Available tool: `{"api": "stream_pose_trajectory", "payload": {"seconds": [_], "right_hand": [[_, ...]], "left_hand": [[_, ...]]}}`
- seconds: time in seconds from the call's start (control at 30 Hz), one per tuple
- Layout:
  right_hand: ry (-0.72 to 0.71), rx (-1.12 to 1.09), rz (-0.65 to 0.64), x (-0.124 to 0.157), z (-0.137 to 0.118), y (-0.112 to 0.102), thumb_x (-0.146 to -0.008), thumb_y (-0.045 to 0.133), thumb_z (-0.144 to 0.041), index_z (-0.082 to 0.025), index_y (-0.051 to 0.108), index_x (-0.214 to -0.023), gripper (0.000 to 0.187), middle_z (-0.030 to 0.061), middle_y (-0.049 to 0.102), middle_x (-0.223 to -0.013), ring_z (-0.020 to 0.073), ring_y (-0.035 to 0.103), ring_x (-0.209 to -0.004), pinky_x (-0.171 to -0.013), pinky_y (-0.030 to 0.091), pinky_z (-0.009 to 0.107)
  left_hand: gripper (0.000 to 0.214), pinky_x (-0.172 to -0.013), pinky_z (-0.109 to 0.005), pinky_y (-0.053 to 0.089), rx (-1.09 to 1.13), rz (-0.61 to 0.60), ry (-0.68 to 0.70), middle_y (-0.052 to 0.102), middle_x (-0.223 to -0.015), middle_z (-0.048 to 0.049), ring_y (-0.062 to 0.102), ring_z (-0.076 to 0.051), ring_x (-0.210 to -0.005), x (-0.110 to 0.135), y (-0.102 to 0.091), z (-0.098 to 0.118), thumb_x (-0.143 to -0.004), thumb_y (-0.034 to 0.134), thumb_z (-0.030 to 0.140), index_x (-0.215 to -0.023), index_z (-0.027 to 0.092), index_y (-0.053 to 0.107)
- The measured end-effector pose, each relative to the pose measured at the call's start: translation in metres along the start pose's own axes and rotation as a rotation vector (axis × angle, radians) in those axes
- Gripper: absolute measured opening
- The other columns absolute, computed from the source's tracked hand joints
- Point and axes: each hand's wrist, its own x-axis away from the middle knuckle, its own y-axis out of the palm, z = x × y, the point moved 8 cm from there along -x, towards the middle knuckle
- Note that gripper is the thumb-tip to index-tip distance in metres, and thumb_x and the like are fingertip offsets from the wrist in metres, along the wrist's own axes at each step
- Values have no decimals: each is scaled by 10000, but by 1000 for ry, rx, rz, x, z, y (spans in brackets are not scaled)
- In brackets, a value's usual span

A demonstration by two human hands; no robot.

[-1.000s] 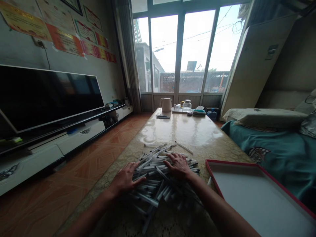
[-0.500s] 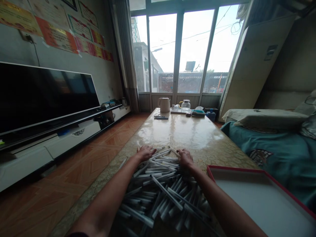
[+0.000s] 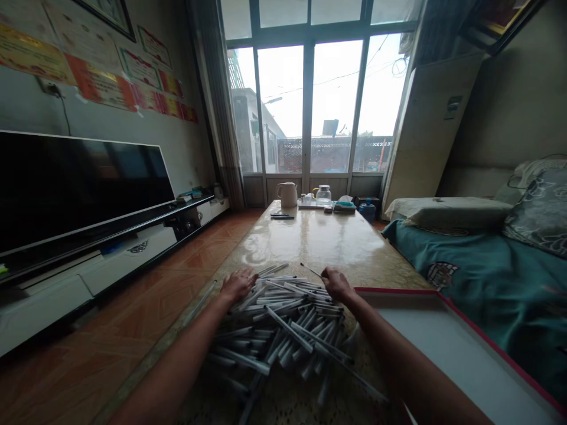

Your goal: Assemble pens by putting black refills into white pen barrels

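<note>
Presently, pen pile [image 3: 287, 313] in the head view: many white pens with dark ends lie loosely crossed on the near part of the bench [image 3: 319, 242].
Left hand [image 3: 239, 284]: at the pile's far left edge, touching it, fingers bent; I cannot tell whether they hold anything.
Right hand [image 3: 336, 284]: at the far right edge, fingers curled narrow at one end of a lone pen [image 3: 311, 271]; I cannot tell whether they grip it.
Red-rimmed tray [image 3: 447, 330]: right of the pile.
Bench's far end: kettle [image 3: 287, 195], glass pot [image 3: 323, 195].
</note>
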Motion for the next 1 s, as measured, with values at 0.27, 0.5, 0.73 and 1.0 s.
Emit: {"api": "stream_pose_trajectory", "payload": {"seconds": [0.27,0.5,0.73,1.0], "right_hand": [[-75,-166,100,54,24,-39,-830,517,-207,-142,607,-816,112,69,637,-848,201,599,-846,-778,450,327],[-155,-490,35,111,-19,-34,-818,434,-388,-185,564,-917,260,18,625,-679,166,596,-621,-575,439,261],[-124,-1015,-259,199,-75,8,-776,586,-544,-162,603,-906,404,-2,600,-653,73,457,-433,-414,355,193],[24,-1069,-421,248,-67,40,-761,473,-708,-140,561,-751,576,4,595,-557,83,504,-352,-328,310,164]], "left_hand": [[340,-814,-440,506,80,13,-415,565,-1190,-93,591,-231,-988,35,-6,-83,-880,554,315,-1184,164,531],[348,-883,-447,466,318,58,-208,554,-1222,-131,550,-274,-1088,56,-34,-48,-900,508,319,-1200,144,529],[521,-544,-275,496,934,-119,50,690,-862,-70,650,-186,-652,175,-13,66,-832,504,528,-1203,168,561],[307,-486,-186,434,1873,-22,-260,634,-607,16,559,-85,-505,243,41,97,-588,821,377,-736,150,676]]}}
